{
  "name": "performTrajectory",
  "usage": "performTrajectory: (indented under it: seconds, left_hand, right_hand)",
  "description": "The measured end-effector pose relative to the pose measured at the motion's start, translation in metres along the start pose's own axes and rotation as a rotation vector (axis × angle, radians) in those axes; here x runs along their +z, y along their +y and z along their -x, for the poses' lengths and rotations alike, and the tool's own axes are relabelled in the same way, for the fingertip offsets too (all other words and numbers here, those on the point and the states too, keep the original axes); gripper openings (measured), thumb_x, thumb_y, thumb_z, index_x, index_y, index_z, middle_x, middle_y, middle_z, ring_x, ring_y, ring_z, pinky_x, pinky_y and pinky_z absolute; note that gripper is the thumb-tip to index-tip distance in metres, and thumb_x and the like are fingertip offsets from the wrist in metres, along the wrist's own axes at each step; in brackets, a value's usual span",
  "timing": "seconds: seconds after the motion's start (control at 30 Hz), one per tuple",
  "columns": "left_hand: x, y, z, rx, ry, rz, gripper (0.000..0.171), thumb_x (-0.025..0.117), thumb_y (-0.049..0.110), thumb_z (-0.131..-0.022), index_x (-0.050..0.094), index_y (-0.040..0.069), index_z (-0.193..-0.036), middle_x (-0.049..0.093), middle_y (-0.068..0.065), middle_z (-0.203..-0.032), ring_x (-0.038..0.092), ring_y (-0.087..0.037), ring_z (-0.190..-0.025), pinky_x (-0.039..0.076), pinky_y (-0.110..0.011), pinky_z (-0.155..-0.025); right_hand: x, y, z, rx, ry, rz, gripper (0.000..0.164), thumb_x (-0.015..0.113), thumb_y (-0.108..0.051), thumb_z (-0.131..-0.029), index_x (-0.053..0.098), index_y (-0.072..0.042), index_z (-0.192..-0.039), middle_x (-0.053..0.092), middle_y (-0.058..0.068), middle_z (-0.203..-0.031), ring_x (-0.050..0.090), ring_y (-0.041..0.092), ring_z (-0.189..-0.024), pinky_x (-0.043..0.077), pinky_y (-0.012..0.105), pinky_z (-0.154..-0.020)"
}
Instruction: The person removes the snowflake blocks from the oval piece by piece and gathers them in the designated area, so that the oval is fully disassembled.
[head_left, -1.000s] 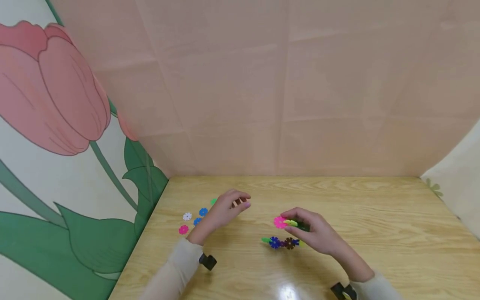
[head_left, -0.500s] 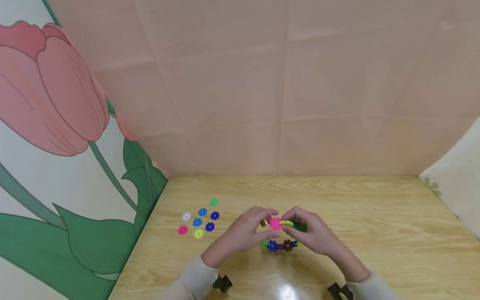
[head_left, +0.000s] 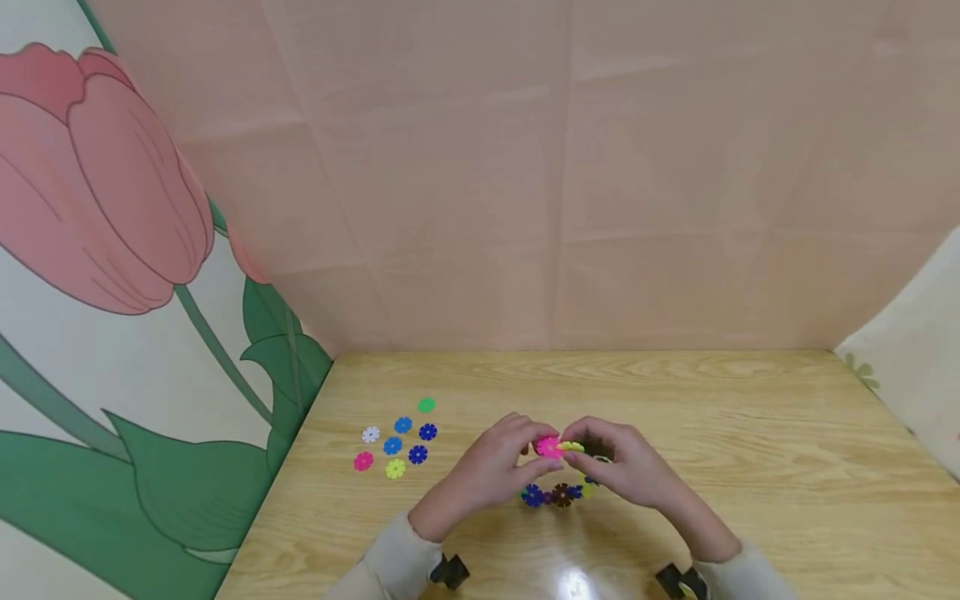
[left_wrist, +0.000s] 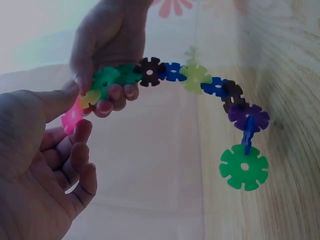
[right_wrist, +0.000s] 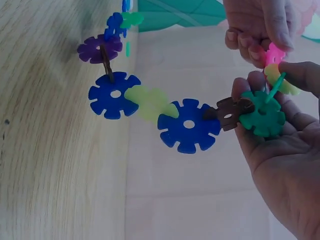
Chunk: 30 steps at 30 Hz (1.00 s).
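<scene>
Both hands meet over the table at one end of a chain of slotted, flower-shaped plastic discs. My left hand (head_left: 491, 462) pinches the pink disc (left_wrist: 72, 117) at that end between thumb and fingers. My right hand (head_left: 637, 467) grips the chain just beside it, thumb on the yellow disc (right_wrist: 280, 80), with a green disc (right_wrist: 262, 114) against its fingers. From there the chain hangs in a curve through brown, blue (right_wrist: 189, 125), pale yellow and purple (left_wrist: 248, 117) discs. A green disc (left_wrist: 244, 167) forms its free end. The pink and yellow discs touch.
Several loose discs lie flat on the wooden table (head_left: 750, 433) at the left, among them a white (head_left: 371, 434), a pink (head_left: 363, 461), a yellow (head_left: 395, 468) and a green one (head_left: 426, 405). A pink cloth (head_left: 450, 208) hangs behind the table.
My left hand has come rightward from beside the loose discs and taken hold of the pink disc. My right hand has hardly moved; the hanging chain has swung slightly left.
</scene>
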<state>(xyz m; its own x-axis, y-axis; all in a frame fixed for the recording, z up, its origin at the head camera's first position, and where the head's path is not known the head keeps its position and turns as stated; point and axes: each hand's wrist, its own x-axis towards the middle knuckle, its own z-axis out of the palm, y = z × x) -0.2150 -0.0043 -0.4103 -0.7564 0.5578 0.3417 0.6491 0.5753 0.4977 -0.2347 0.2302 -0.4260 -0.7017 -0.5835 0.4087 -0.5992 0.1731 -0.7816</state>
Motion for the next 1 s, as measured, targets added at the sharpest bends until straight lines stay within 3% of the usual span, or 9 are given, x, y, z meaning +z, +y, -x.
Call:
performTrajectory:
  seconds: [0.13, 0.3, 0.53, 0.7, 0.87, 1.0]
  left_hand:
    - [-0.001, 0.000, -0.001, 0.004, -0.001, -0.018, 0.036, 0.062, 0.042, -0.099, 0.068, 0.016, -0.123, 0.063, 0.014, -0.101, 0.054, -0.001, -0.097, 0.047, -0.013, -0.079]
    - [-0.003, 0.001, -0.002, -0.003, -0.023, -0.038, 0.035, 0.063, 0.041, -0.099, 0.068, 0.016, -0.123, 0.061, 0.014, -0.099, 0.053, -0.001, -0.096, 0.047, -0.013, -0.079]
    - [-0.005, 0.000, -0.001, 0.040, -0.033, -0.060, 0.034, 0.059, 0.038, -0.102, 0.068, 0.014, -0.125, 0.061, 0.012, -0.099, 0.054, -0.003, -0.098, 0.047, -0.014, -0.083]
    - [-0.006, -0.002, -0.001, 0.055, -0.048, -0.048, 0.031, 0.057, 0.035, -0.103, 0.067, 0.015, -0.124, 0.060, 0.012, -0.099, 0.053, -0.003, -0.100, 0.048, -0.015, -0.085]
    - [-0.003, 0.001, -0.001, 0.012, 0.000, -0.088, 0.030, 0.060, 0.034, -0.102, 0.068, 0.012, -0.121, 0.064, 0.009, -0.102, 0.056, -0.006, -0.102, 0.049, -0.017, -0.087]
    - [-0.002, 0.004, -0.001, -0.085, 0.077, -0.140, 0.035, 0.064, 0.036, -0.099, 0.068, 0.009, -0.121, 0.066, 0.005, -0.103, 0.057, -0.008, -0.100, 0.050, -0.018, -0.085]
  right_hand:
    - [-0.001, 0.001, -0.001, 0.003, 0.007, 0.034, 0.016, 0.068, -0.004, -0.096, 0.071, -0.015, -0.106, 0.069, 0.000, -0.089, 0.059, 0.005, -0.070, 0.053, 0.026, -0.059]
    - [0.000, 0.002, -0.002, -0.079, 0.015, 0.044, 0.021, 0.067, 0.001, -0.095, 0.073, -0.017, -0.104, 0.069, 0.004, -0.089, 0.056, 0.002, -0.066, 0.054, 0.025, -0.059]
    - [0.005, 0.002, -0.003, -0.125, 0.060, 0.060, 0.025, 0.068, 0.005, -0.092, 0.072, -0.019, -0.095, 0.067, -0.009, -0.086, 0.054, 0.003, -0.065, 0.050, 0.024, -0.055]
    - [0.009, 0.002, -0.004, -0.142, 0.092, 0.071, 0.030, 0.070, 0.008, -0.089, 0.071, -0.022, -0.091, 0.067, -0.010, -0.083, 0.055, 0.003, -0.064, 0.048, 0.022, -0.054]
    - [0.013, 0.004, -0.007, -0.228, 0.161, 0.169, 0.029, 0.072, 0.011, -0.084, 0.072, -0.018, -0.090, 0.069, -0.003, -0.084, 0.059, 0.005, -0.068, 0.051, 0.021, -0.059]
    - [0.014, 0.007, -0.006, -0.193, 0.230, 0.267, 0.029, 0.072, 0.010, -0.083, 0.071, -0.020, -0.086, 0.067, -0.006, -0.083, 0.054, 0.001, -0.063, 0.047, 0.020, -0.051]
